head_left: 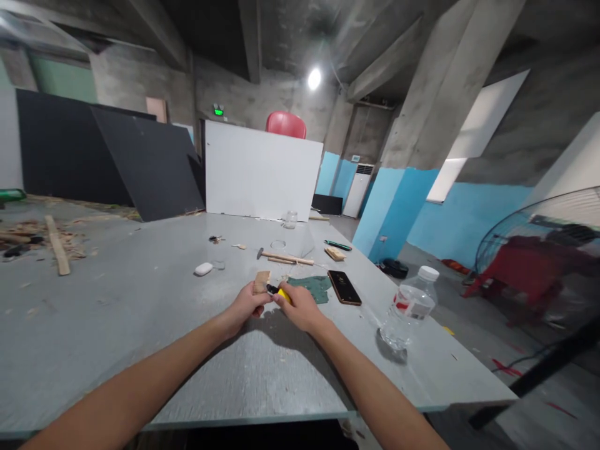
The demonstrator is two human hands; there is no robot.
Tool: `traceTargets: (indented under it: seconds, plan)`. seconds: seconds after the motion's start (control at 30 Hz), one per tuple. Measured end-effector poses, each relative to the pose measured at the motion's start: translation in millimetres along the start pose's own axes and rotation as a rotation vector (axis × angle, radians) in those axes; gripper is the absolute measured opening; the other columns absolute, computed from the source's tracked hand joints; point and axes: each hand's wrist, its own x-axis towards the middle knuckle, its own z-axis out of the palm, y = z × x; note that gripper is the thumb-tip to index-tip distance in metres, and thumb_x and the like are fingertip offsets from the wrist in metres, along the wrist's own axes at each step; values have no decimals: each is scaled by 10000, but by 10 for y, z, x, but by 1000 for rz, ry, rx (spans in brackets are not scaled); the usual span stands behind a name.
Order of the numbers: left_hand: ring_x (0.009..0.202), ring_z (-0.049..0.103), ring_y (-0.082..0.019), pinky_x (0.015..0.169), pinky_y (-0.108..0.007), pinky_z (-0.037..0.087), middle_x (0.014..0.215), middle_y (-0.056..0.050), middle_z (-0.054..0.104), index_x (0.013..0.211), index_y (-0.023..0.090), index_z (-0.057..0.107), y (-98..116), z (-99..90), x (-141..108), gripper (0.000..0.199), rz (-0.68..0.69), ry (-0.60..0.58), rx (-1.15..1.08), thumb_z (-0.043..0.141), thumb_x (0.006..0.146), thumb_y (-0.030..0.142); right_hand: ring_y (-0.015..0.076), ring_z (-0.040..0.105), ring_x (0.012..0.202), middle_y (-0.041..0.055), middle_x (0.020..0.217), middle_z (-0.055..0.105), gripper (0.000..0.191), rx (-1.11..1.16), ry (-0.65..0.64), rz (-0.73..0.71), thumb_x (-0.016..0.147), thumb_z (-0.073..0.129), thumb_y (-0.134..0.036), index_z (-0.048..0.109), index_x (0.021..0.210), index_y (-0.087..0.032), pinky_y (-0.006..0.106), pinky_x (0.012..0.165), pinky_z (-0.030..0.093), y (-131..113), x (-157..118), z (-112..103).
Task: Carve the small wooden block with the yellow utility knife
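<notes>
My left hand (244, 307) is closed on a small flat piece of wood (261, 281), held upright above the table. In my right hand (302, 306) is a yellow and black utility knife (284, 295), its dark front end against the lower right part of the wood. The blade itself is too small to make out. Beneath and beyond my right hand lies a dark green cloth-like sheet (316, 289). A phone (344, 287) rests at its right side. Farther back, a hammer (285, 257) with a wooden handle lies across the table.
A water bottle (409, 309) stands on the right of the grey table (117, 337). Beyond the hands are a white case (203, 269), a small wood block (334, 254), a green pen-like tool (337, 245) and a glass jar (290, 219). Wood scraps (57, 245) lie left; a fan (539, 250) stands right.
</notes>
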Motion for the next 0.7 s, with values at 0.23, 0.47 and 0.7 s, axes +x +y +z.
traceTargets:
  seconds: [0.23,0.47,0.7]
  plan:
    - [462,415,-79,427,-175,275,558,83,492,887,203,499,29,1,-19,413,-43,-69,-5,749,594,349,115,452,675,0,738,577,409,57,-47,-81,1052,410,-483,606,882,-167,227,648,231,53,-2,10]
    - [469,390,-81,440,-189,288,578,83,462,913,206,510,72,-11,-113,333,-60,-186,-28,631,614,287,106,432,653,-14,696,538,472,84,-89,-162,1051,377,-509,573,798,-163,224,649,249,96,-5,-85]
    - [466,358,-74,416,-190,242,572,73,461,799,208,516,145,-89,-72,218,16,-106,105,639,619,198,132,494,670,20,745,636,431,-127,48,-16,975,516,-592,670,934,-192,250,649,196,83,11,-10]
